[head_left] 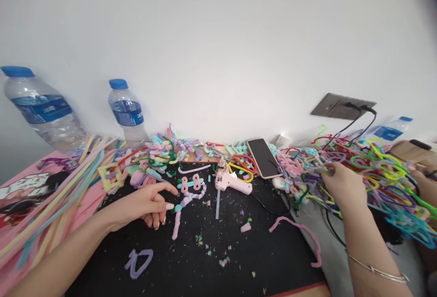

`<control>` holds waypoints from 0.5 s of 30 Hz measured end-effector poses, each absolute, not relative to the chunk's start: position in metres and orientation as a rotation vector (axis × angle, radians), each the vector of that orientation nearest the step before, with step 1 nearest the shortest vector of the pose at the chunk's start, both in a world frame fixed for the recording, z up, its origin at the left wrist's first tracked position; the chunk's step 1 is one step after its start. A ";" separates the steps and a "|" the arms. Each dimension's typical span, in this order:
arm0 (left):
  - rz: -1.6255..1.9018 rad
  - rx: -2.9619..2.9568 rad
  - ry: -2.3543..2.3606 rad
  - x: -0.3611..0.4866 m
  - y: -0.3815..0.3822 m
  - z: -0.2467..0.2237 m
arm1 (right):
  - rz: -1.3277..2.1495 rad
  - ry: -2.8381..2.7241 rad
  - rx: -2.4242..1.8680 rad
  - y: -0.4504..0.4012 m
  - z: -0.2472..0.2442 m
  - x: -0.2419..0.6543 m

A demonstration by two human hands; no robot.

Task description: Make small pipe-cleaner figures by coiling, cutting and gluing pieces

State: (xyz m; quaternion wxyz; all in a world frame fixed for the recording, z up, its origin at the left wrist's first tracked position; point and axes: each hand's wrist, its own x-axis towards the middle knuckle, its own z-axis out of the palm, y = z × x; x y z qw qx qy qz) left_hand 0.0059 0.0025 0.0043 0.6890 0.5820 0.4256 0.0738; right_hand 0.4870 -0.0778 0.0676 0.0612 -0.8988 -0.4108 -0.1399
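Note:
My left hand (146, 206) hovers at the left of the black mat (266, 260), fingers apart and empty. Close by its fingertips lies a beaded-looking strand of twisted pipe cleaners (187, 200) in pink, teal and lilac. Just behind the strand is a small teal piece with pink loops (190, 183). On the right, my right hand (343, 185) dips into a tangled heap of coloured pipe cleaners (392, 187), its fingers curled together. Its fingertips are partly hidden, so what they grip does not show. A pink hot glue gun (235, 183) rests mid-mat, a glue stick (217, 203) beneath its nozzle.
Behind the mat lie a phone (263, 158) and a pile of pipe-cleaner pieces (164, 153). Bottles (126, 110) stand along the wall. Cables hang from a wall socket (336, 105). Another person's hand (425, 187) is at the far right. Loose pipe cleaners (307, 231) and scraps dot the mat.

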 end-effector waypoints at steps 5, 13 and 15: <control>0.167 1.290 0.967 0.007 0.002 0.005 | -0.449 -1.170 -2.679 -0.080 0.064 0.497; 0.151 1.251 0.960 0.005 0.005 0.002 | -0.225 -0.991 -2.618 -0.075 0.091 0.496; 0.160 1.246 0.953 0.003 0.007 -0.001 | -0.192 -1.042 -2.621 -0.071 0.096 0.494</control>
